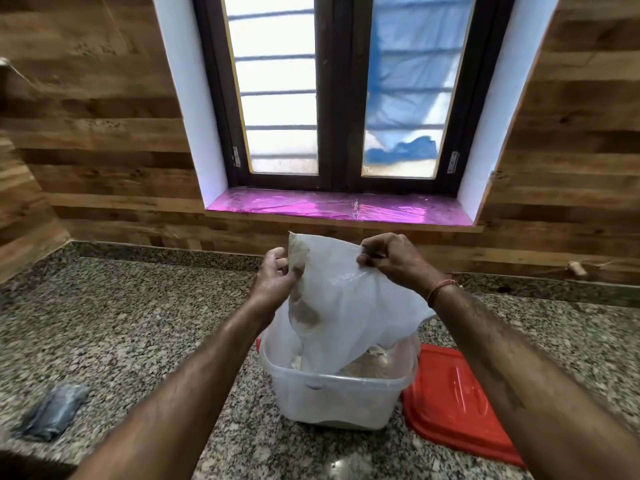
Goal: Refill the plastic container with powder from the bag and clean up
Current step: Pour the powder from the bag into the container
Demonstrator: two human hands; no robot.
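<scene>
A white translucent plastic bag (341, 299) hangs upside down over a clear plastic container (332, 400) on the granite counter. My left hand (273, 282) pinches the bag's upper left corner, and my right hand (391, 258) pinches its upper right edge. The bag's lower end dips inside the container's rim. Pale brownish powder (367, 365) lies inside the container, partly hidden by the bag. Some powder clings to the bag's inner left side.
The container's red lid (453, 403) lies flat just to its right. A folded grey cloth (52, 410) rests at the counter's left. A wood-panelled wall and a window with a pink sill (339, 206) stand behind the granite counter (138, 323).
</scene>
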